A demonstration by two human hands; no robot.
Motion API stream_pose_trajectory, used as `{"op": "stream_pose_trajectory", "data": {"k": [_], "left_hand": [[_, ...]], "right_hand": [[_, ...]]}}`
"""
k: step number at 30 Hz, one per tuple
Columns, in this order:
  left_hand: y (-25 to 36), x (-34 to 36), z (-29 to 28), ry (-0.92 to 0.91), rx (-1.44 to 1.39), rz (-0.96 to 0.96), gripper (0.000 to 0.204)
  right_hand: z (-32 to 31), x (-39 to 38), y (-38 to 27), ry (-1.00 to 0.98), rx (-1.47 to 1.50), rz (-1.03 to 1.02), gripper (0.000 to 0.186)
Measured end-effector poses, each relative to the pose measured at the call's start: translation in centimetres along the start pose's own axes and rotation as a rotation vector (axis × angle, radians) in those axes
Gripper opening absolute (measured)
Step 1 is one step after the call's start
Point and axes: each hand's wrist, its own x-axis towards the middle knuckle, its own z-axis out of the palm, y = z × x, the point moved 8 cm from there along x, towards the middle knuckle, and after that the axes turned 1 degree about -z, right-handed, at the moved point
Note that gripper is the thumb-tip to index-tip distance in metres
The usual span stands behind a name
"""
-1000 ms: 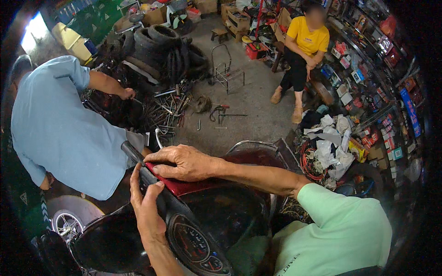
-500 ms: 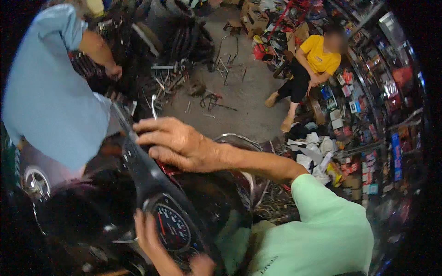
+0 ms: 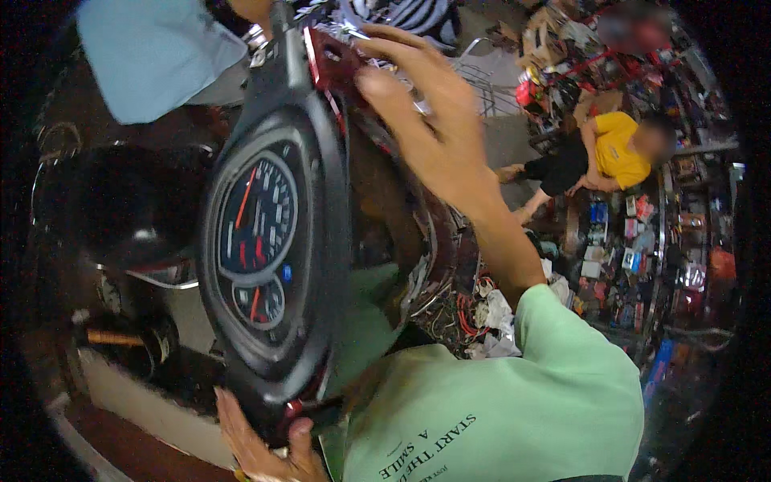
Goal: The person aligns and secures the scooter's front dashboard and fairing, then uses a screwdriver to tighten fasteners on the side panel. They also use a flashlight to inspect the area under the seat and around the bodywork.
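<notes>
Shifted downward: left hand from the gauges to the lower end of the black dash housing

Since half a second ago, the housing has also come to stand larger and more upright in my view. It runs down the middle, left of centre, its large dial above a small gauge, both with red needles. At its upper end sits a dark red panel. My left fingers and thumb lie apart, either side of the lower end; I can't tell whether they grip. My right hand is at the red panel, fingers spread, thumb by its edge; blur hides whether it pinches.

Left of the housing is a dark rounded panel; to the right, orange-red cables lie beside white bags. Farther off, a person in blue is at upper left, and someone in yellow sits near many small boxes.
</notes>
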Motion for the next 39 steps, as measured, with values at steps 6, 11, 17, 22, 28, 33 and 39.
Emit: {"op": "stream_pose_trajectory", "data": {"k": [6,11,17,22,28,33,39], "left_hand": [[-1.1,0.7,0.5,0.117,-0.057,0.186,0.057],[-0.1,2.4,-0.5,-0.167,-0.198,0.252,0.065],[-8.0,3.6,-2.4,-0.466,-0.685,0.171,0.066],[-20.1,7.9,2.1,-0.004,-0.613,0.053,0.036],[-16.0,10.9,14.5,0.106,-0.775,0.506,0.036],[-12.8,13.0,17.8,0.237,-0.836,0.642,0.043],[-10.5,16.7,19.8,0.336,-0.935,0.814,0.053]], "right_hand": [[-3.9,-9.3,-9.9,-0.182,0.027,-0.051,0.076],[-0.6,-14.1,-10.5,-0.356,-0.084,-0.153,0.085],[-0.2,-15.0,-11.7,-0.309,-0.063,-0.169,0.086],[-0.3,-16.3,-12.4,-0.263,-0.119,-0.239,0.082],[1.4,-20.0,-12.1,-0.081,-0.153,-0.377,0.075],[2.8,-22.3,-12.6,0.16,-0.211,-0.545,0.081],[4.2,-23.3,-11.6,0.502,-0.288,-0.732,0.081]]}}
